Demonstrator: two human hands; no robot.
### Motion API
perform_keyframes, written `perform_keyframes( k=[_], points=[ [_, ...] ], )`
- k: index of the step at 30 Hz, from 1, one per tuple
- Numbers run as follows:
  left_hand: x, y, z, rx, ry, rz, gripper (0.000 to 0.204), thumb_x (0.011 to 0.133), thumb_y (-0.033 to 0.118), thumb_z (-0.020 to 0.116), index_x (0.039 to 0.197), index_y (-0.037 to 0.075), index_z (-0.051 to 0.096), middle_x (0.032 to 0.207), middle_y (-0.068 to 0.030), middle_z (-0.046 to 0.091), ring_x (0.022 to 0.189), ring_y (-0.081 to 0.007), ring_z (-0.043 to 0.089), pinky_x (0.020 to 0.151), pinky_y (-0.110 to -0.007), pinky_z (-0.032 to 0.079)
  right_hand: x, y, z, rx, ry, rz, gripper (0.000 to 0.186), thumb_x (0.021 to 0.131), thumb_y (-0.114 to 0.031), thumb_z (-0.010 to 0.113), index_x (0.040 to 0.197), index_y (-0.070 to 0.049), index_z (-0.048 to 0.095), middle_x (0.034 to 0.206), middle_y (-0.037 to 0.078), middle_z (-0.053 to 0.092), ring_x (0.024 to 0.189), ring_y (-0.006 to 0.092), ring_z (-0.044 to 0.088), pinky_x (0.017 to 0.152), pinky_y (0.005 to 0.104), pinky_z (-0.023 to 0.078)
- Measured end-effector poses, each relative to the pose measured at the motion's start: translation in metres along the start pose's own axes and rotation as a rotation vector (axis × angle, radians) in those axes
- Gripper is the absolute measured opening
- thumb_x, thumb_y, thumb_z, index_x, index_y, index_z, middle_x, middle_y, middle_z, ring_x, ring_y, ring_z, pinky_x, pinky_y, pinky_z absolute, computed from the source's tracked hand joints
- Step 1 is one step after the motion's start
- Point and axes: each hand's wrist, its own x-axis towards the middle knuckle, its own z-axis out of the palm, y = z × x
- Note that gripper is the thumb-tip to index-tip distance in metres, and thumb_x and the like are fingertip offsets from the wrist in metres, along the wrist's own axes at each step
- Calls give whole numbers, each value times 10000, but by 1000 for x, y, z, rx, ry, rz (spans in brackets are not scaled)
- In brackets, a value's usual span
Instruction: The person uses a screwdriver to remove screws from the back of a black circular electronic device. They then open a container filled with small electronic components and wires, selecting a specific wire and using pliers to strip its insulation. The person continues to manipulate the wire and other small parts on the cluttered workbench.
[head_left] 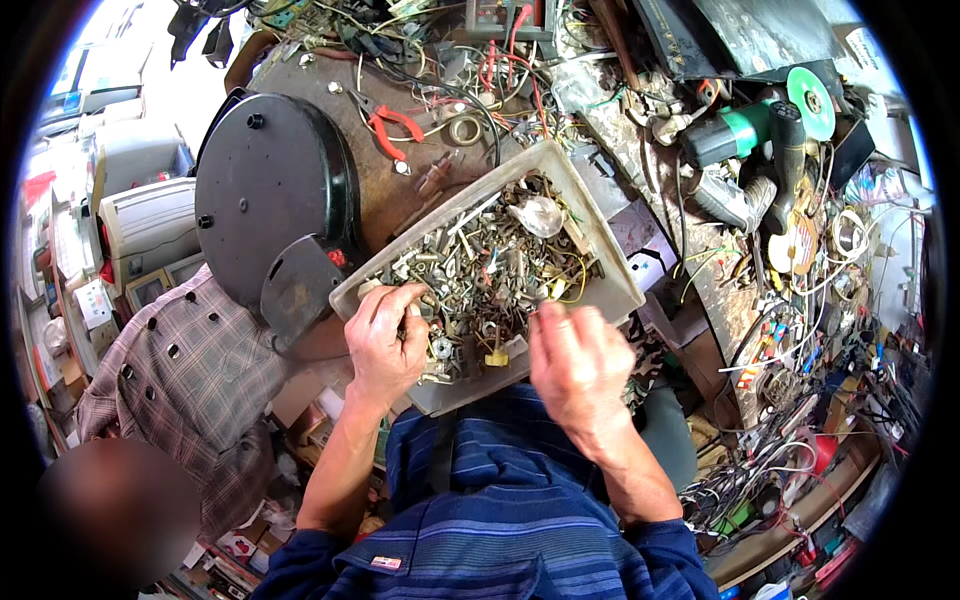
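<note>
A pale plastic tray (605, 255) rests tilted between me and the workbench, filled with a heap of loose screws and small metal parts (470, 270). My left hand (388, 338) is closed at the tray's left edge, its fingertips pinched together over the heap. Over the near right side of the tray is my right hand (582, 365), fingers curled in and also closed. What either hand pinches, if anything, is too small or hidden to name. Between the hands lies a small yellow piece (496, 357). A clear plastic cup-like piece (540, 215) sits at the heap's far end.
A black round appliance (270, 200) stands left of the tray. Behind are red-handled pliers (390, 130) and a tape roll (465, 130). A green angle grinder (740, 135) and tangled cables (790, 460) crowd the right. A person in a plaid jacket (195, 370) is at left.
</note>
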Motion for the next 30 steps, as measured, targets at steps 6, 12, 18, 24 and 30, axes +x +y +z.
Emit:
perform_keyframes(
  k=[6, 12, 18, 24, 30],
  points=[
    [-1, 0, -2, -3, 3, 4, 265, 877, -101, 622, 1112, -23, 715, 937, -156, 689, 779, -271, 659, 709, -360, 536, -3, 18, -32, 23, 76, 209, 275, 803, -78, 878, 1046, -49, 751, 804, 80, 617, 610, 259, 640, 542, 375, 524],
    [-1, -2, -1, 2, -13, -13, 320, 827, -121, 610, 1114, -24, 714, 955, -159, 693, 793, -275, 672, 729, -366, 549, -5, -11, -32, 159, -3, 68, 264, 796, -91, 879, 1025, -39, 759, 784, 66, 603, 604, 232, 636, 541, 362, 525],
    [-1, -2, -1, 11, 4, -28, 384, 725, -131, 631, 1072, 2, 728, 948, -151, 714, 841, -338, 696, 748, -422, 576, 3, -14, -2, 141, -90, 7, 222, 845, -118, 833, 1032, -37, 745, 783, 73, 586, 624, 246, 651, 570, 372, 547],
    [-2, -4, -1, 11, -4, -18, 309, 835, -132, 611, 1105, -26, 718, 991, -163, 710, 838, -280, 701, 754, -359, 561, 6, 15, -21, 6, 54, 149, 263, 813, -94, 865, 1049, -49, 758, 813, 81, 611, 607, 261, 634, 539, 377, 525],
    [1, -1, -3, -33, 27, -67, 307, 818, -125, 617, 1086, -17, 721, 979, -165, 714, 837, -309, 706, 756, -384, 573, 5, -3, -34, 140, -31, 75, 278, 790, -96, 882, 1033, -43, 758, 790, 64, 588, 606, 225, 623, 529, 359, 509]
  ],
)
